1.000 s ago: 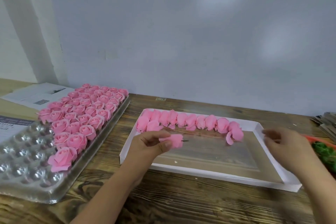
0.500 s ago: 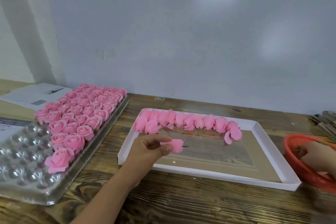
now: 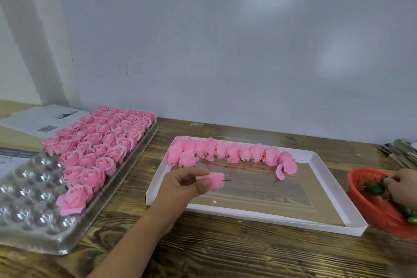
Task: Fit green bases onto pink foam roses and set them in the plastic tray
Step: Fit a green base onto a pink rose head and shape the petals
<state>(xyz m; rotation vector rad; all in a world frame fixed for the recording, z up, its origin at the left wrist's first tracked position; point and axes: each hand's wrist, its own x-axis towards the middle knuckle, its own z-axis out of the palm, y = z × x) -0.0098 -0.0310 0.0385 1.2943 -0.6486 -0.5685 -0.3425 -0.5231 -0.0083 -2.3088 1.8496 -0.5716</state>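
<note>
Left hand (image 3: pixel 180 184), centre of frame: pinching one pink foam rose (image 3: pixel 215 180) between thumb and forefinger, held sideways with the short dark stem pointing right, above the near-left part of the white cardboard tray (image 3: pixel 338 189)

Right hand (image 3: pixel 400 185), right edge of frame: reaching into the red mesh basket (image 3: pixel 370 203), fingers curled among the green bases (image 3: pixel 373 187); grip on a base not determinable, fingertips blurred and partly hidden

Held rose well apart from the right hand, with the width of the white cardboard tray between them

Row of loose roses (image 3: pixel 228 152) along the far rim of the white cardboard tray, lying on their sides, touching one another; last rose at the right end curving toward the tray's middle. Centre and near half of this tray bare, wood grain showing through its floor

Clear plastic tray (image 3: pixel 27 210), left of frame: far and middle cups filled with upright roses (image 3: pixel 99 142), nearest cups at lower left unfilled. Its right rim near the left rim of the white cardboard tray, a strip of bare worktop (image 3: pixel 225 255) between them

Red mesh basket just beside the right rim of the white cardboard tray, partly cut off by the frame edge

Printed papers (image 3: pixel 40 119) at upper left behind the clear plastic tray; stack of flat grey pieces (image 3: pixel 401 153) at far right behind the basket

Wide band of bare worktop along the lower frame
</note>
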